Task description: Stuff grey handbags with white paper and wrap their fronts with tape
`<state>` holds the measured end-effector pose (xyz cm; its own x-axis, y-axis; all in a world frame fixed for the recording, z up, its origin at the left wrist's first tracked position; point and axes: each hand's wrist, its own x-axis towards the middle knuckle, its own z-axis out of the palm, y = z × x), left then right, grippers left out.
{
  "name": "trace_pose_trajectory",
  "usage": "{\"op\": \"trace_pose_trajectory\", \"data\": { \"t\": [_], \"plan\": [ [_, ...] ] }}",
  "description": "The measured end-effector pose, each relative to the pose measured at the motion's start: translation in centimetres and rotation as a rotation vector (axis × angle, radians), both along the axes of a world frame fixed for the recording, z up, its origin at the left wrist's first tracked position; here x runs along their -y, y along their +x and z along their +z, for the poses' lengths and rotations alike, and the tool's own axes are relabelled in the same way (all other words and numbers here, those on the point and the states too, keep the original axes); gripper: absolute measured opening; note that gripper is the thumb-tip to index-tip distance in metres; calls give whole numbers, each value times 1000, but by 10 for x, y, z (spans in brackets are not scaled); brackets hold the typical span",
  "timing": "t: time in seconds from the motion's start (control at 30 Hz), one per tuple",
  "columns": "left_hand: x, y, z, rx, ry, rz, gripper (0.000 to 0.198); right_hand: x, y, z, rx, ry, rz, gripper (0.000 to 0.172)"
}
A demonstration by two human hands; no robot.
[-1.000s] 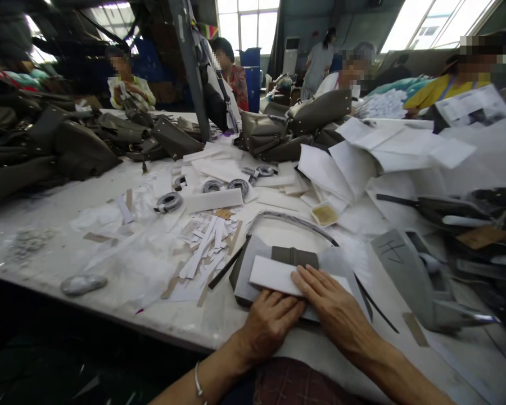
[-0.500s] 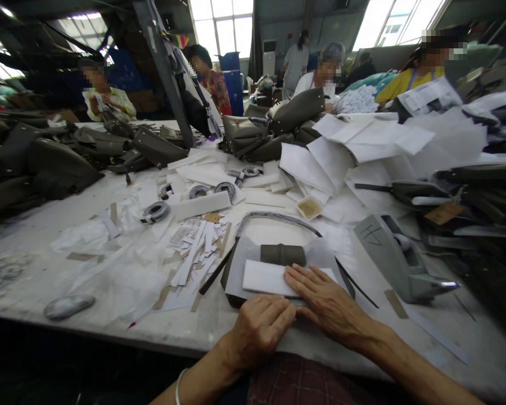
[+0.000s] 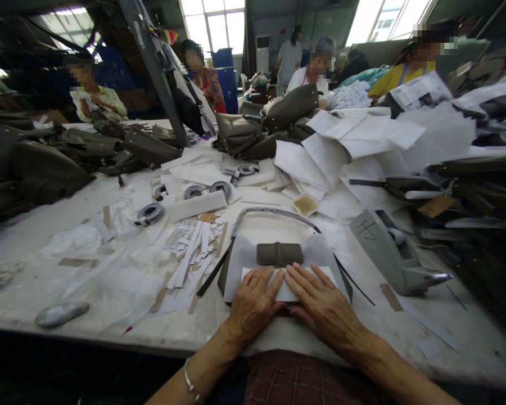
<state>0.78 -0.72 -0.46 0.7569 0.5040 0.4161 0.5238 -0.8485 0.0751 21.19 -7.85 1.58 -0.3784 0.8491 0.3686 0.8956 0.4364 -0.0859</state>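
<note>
Centrally, a broad white desk carries the work, with a dark-sided handbag, its front overlaid in pale grey, lying just ahead of the worker. To its right, apart from it, stands a grey wedge-shaped tape dispenser. The left hand and right hand lie palm down, side by side, fingers extended and slightly parted; whether the thumbs hook the near edge cannot be told. Beneath them, along the lower front of the handbag, is a flat white rectangular strip. Just beyond the fingertips sits a small olive-grey tab with a central band, uncovered. The step in hand appears to be pressing the strip flat; the next move calls for even pressure from both hands, keeping its edges straight.
</note>
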Motion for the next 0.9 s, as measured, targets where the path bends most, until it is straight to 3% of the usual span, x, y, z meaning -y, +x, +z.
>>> {"op": "trace_pose_trajectory", "data": {
  "t": [0.17,0.33,0.53,0.6,0.73,0.8,0.9],
  "plan": [
    [-4,-2,-3,3,94,-46,53,0,1,-11,-1,11,-17,47],
    [-2,-7,3,-86,189,-217,45,-3,4,-12,-8,-52,12,51],
    [0,0,2,-11,271,-242,40,10,-21,-23,-26,24,-209,58],
    [-3,7,1,21,249,-234,36,10,-21,-26,-31,17,-216,59],
    [-6,18,10,-7,73,-177,27,5,-2,-16,-35,-27,-78,58],
    [-7,20,15,-28,-12,-148,35,2,7,-9,-22,-34,-17,49],
    [-7,22,17,-45,-8,-94,51,-1,12,-9,-45,40,15,36]
  ]
}}
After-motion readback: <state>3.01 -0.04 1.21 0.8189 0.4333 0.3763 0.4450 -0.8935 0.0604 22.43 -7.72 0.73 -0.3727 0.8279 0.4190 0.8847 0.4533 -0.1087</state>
